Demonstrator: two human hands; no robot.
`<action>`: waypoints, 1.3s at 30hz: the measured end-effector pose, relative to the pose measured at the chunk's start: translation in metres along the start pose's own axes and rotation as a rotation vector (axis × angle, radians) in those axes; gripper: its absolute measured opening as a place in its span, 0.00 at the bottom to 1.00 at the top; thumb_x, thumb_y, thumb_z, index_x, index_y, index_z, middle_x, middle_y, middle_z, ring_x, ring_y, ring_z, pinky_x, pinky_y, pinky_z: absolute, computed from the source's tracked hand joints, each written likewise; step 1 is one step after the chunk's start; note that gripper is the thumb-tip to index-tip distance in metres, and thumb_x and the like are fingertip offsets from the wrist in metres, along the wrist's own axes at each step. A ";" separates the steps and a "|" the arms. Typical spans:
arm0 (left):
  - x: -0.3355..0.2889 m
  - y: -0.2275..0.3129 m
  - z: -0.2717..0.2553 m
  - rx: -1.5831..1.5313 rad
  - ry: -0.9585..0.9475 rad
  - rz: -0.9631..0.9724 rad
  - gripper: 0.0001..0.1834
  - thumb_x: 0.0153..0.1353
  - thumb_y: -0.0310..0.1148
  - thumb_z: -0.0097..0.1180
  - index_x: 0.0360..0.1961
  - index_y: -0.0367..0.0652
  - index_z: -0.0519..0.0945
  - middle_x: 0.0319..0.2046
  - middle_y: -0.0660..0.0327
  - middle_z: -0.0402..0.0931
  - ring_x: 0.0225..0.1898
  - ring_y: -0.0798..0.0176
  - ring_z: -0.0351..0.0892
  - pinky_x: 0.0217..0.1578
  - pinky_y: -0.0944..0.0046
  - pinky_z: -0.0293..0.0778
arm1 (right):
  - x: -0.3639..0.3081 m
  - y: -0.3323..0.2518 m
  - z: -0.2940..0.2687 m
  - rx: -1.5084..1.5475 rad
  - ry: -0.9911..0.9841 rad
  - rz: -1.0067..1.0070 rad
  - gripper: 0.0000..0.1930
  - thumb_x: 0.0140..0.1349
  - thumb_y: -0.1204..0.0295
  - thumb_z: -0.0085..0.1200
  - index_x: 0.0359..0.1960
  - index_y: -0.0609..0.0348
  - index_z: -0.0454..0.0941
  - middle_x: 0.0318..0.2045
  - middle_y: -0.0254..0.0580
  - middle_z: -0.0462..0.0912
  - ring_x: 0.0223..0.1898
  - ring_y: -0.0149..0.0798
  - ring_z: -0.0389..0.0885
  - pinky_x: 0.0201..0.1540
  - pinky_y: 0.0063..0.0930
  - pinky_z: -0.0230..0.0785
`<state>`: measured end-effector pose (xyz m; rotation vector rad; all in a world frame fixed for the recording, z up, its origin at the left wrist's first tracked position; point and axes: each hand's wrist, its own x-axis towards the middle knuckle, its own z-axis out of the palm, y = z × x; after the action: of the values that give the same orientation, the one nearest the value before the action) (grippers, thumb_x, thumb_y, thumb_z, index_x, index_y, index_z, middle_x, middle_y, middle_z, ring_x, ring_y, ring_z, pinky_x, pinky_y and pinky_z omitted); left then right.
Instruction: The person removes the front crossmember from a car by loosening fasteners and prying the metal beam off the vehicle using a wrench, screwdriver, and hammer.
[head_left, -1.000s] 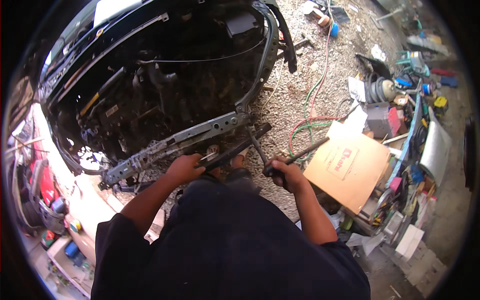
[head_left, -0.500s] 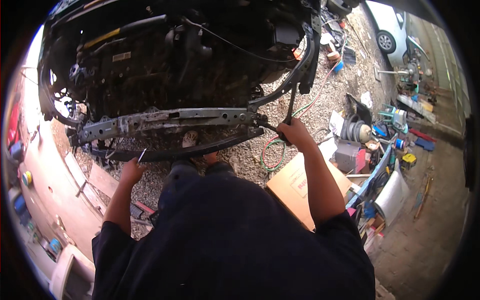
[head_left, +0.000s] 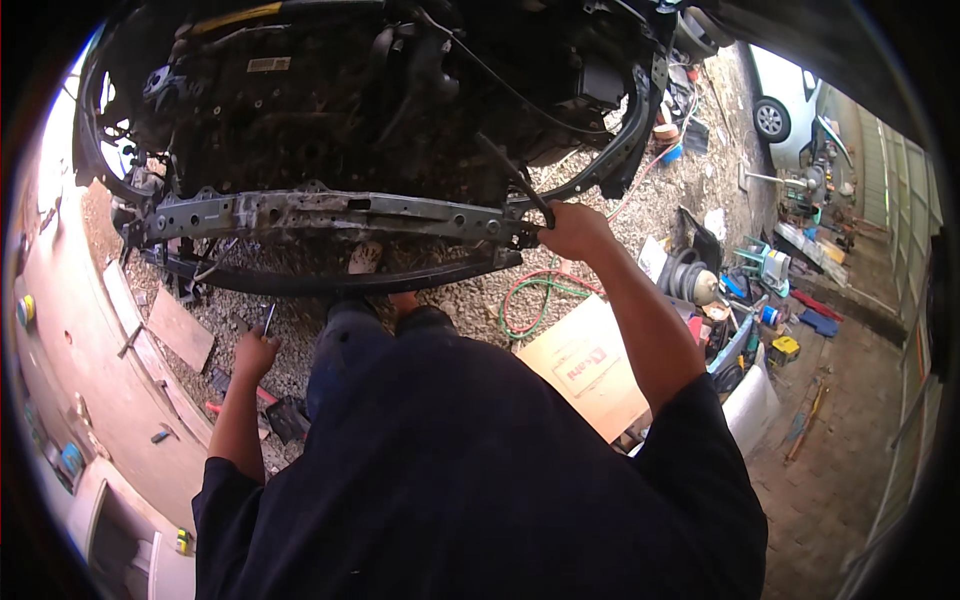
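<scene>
My right hand grips a long dark bar, which tilts up and to the left over the engine bay. This fist is close to the right end of the scuffed metal crossmember at the front of the stripped car. My left hand is closed around a thin silver tool whose kind is too small to make out. It hangs lower left, apart from the curved black bumper beam. Inside the dark engine bay, a cable runs across the right part.
Gravel lies underfoot. To the right are a flat cardboard box, a coiled red and green hose, coil springs and piled tools. A large pale panel lies at left. A light-coloured car stands far right.
My right hand has shifted left and up, and the bar has swung from nearly upright to leaning left. My left hand has dropped slightly away from the bumper beam. The view has shifted too.
</scene>
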<state>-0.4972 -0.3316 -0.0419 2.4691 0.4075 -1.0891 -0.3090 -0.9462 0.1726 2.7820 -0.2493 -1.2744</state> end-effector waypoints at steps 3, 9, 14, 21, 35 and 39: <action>0.002 0.010 -0.001 -0.043 -0.021 -0.010 0.32 0.60 0.46 0.71 0.61 0.36 0.83 0.48 0.36 0.86 0.54 0.33 0.85 0.56 0.43 0.80 | -0.001 -0.001 -0.001 -0.062 -0.004 -0.052 0.25 0.61 0.53 0.61 0.56 0.53 0.83 0.48 0.49 0.90 0.54 0.54 0.88 0.59 0.49 0.78; 0.003 0.007 -0.006 -0.123 0.034 -0.011 0.30 0.61 0.45 0.70 0.60 0.37 0.84 0.47 0.37 0.87 0.53 0.34 0.86 0.55 0.43 0.80 | -0.004 -0.002 -0.001 -0.113 -0.007 -0.093 0.23 0.61 0.53 0.61 0.52 0.53 0.83 0.44 0.48 0.91 0.52 0.54 0.88 0.57 0.51 0.79; 0.002 -0.008 -0.008 -0.060 0.062 -0.006 0.28 0.63 0.46 0.68 0.57 0.37 0.85 0.46 0.37 0.87 0.52 0.33 0.86 0.54 0.42 0.80 | -0.004 -0.001 -0.003 -0.165 0.000 -0.183 0.22 0.60 0.56 0.65 0.53 0.52 0.84 0.44 0.47 0.90 0.54 0.52 0.87 0.58 0.50 0.79; 0.002 -0.009 -0.007 -0.053 0.028 -0.009 0.27 0.63 0.46 0.68 0.55 0.36 0.85 0.46 0.36 0.86 0.51 0.33 0.86 0.53 0.41 0.79 | 0.013 0.007 0.022 -0.393 0.111 -0.490 0.19 0.60 0.65 0.65 0.54 0.50 0.85 0.47 0.46 0.88 0.60 0.52 0.81 0.59 0.50 0.80; -0.007 0.006 -0.013 -0.044 0.041 -0.003 0.28 0.62 0.44 0.69 0.56 0.35 0.85 0.46 0.35 0.86 0.52 0.33 0.86 0.54 0.41 0.79 | 0.017 0.051 0.083 1.336 0.147 0.489 0.20 0.77 0.61 0.54 0.56 0.68 0.71 0.31 0.50 0.84 0.18 0.40 0.84 0.17 0.32 0.78; -0.003 -0.005 -0.010 -0.058 0.061 -0.032 0.29 0.61 0.45 0.69 0.58 0.35 0.85 0.48 0.35 0.86 0.54 0.33 0.86 0.56 0.42 0.80 | -0.009 0.017 0.095 1.081 0.411 0.317 0.36 0.76 0.61 0.55 0.77 0.62 0.52 0.44 0.61 0.84 0.29 0.52 0.86 0.31 0.44 0.79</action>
<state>-0.4949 -0.3230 -0.0341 2.4567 0.4916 -1.0022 -0.3881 -0.9608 0.1195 3.4456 -1.6775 -0.4987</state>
